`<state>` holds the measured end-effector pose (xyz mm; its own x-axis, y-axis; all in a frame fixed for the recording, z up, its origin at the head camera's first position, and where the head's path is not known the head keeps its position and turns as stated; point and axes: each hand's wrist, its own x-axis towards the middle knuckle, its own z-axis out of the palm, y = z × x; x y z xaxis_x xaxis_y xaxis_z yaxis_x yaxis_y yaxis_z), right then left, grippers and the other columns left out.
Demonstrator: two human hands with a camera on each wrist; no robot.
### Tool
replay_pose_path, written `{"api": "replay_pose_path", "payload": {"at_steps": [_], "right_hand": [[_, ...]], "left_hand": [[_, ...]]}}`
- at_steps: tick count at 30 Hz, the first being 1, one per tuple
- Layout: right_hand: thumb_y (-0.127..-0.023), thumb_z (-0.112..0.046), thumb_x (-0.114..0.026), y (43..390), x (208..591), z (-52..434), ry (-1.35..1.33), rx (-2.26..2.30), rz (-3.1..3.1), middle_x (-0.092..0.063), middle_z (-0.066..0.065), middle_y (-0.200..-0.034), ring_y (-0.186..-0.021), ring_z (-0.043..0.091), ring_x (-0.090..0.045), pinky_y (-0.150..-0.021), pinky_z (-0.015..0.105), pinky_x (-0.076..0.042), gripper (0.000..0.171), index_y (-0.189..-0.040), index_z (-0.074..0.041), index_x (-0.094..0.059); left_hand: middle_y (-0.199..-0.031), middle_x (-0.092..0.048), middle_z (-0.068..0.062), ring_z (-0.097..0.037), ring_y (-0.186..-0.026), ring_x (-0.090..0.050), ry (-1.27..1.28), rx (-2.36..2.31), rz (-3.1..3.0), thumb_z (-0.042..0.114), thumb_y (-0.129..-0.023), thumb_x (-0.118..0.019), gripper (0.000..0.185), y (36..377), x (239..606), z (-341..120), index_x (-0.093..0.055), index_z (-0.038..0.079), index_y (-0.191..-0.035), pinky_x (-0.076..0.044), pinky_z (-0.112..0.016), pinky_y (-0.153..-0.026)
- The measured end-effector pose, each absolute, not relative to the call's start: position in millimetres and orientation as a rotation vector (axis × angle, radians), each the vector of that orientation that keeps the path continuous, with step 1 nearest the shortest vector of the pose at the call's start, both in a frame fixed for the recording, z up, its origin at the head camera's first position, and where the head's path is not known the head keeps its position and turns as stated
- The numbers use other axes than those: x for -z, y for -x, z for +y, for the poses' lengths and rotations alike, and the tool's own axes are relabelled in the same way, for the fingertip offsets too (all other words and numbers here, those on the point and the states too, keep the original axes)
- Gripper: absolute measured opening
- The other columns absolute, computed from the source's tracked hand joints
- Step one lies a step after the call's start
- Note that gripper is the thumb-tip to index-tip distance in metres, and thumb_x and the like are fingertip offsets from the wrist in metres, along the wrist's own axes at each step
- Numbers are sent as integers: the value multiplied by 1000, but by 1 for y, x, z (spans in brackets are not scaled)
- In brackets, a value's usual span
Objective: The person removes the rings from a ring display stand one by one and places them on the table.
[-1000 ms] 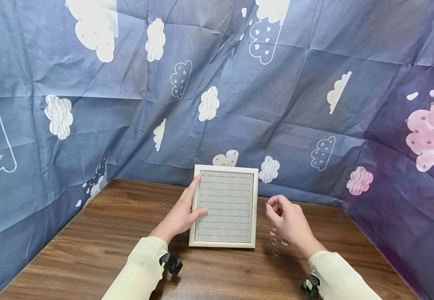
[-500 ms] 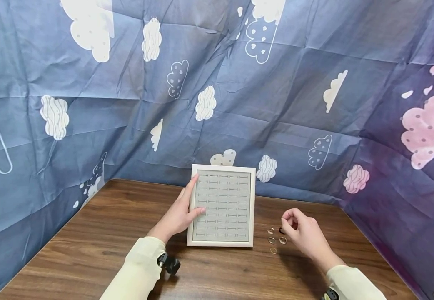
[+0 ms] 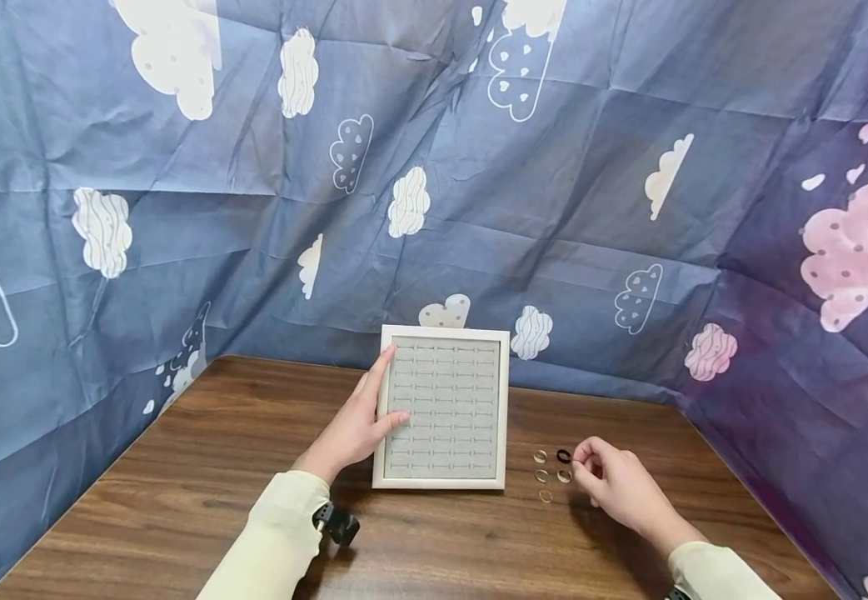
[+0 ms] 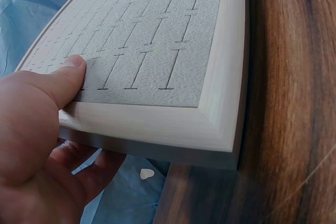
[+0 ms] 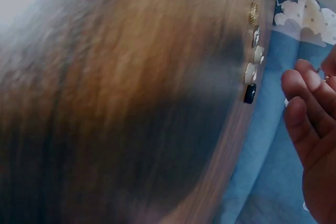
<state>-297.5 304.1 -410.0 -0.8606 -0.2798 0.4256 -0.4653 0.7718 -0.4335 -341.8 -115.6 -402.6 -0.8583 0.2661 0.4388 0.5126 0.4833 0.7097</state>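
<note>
Gripping the left edge of the square white-framed ring display tray with grey slotted insert (image 3: 443, 410), the left hand (image 3: 353, 427) has its thumb on the grey insert and its fingers along the frame's side. Tray sits on the brown wood-grain table (image 3: 202, 492), far end tipped up toward the blue cloud-print cloth backdrop (image 3: 254, 208). Right of the tray lies a cluster of small rings (image 3: 550, 475), gold ones plus one black ring (image 3: 564, 456). The right hand (image 3: 617, 487) rests on the table just beside them, fingers curled, tips close to the black ring; whether it pinches anything cannot be told.

Left wrist view shows what the head view hides: thumb (image 4: 65, 80) pressed onto the slotted insert, fingers curled under the frame (image 4: 210, 124), tray lifted off the table edge. Right wrist view is blurred; rings (image 5: 253, 56) show in a row, fingertips (image 5: 302, 85) curled near them, not clearly touching.

Against a second ago: the right hand was raised near the tray's right edge, holding something small at its fingertips; it has since come down beside the rings, and the black ring now lies in the cluster. Left hand unchanged.
</note>
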Motion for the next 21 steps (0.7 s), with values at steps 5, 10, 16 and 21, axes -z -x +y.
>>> {"api": "replay_pose_path", "payload": {"at_steps": [5, 10, 16, 21], "right_hand": [[-99, -6, -68, 297, 418, 310, -579, -794, -2742, -58, -12, -65, -49, -1, -53, -52, 24, -49, 9, -95, -11, -62], [-99, -6, -69, 295, 426, 312, -631, -781, -2808, -58, -13, -65, -53, -2, -52, -52, 23, -46, 10, -96, -12, -62], [-99, -8, -70, 296, 433, 313, -668, -701, -2874, -55, -15, -65, -58, -4, -50, -56, 22, -42, 12, -94, -15, -62], [-97, -7, -70, 297, 435, 312, -663, -694, -2926, -54, -13, -66, -58, -3, -50, -56, 22, -41, 13, -93, -15, -60]], "left_hand": [[-170, -33, -22, -38, -143, -54, 662, 1313, -2466, 13, -100, -78, 108, 342, 402, -116, -2, 31, -175, -42, -55, -121], [-170, -33, -23, -39, -143, -54, 669, 1299, -2444, 13, -100, -78, 108, 342, 402, -116, -3, 29, -176, -43, -57, -120], [-168, -35, -23, -38, -139, -57, 662, 1296, -2450, 14, -100, -78, 108, 342, 403, -116, -2, 30, -176, -45, -56, -118], [-167, -36, -24, -38, -140, -56, 664, 1290, -2454, 14, -100, -78, 108, 343, 404, -115, -2, 30, -176, -45, -56, -118]]}}
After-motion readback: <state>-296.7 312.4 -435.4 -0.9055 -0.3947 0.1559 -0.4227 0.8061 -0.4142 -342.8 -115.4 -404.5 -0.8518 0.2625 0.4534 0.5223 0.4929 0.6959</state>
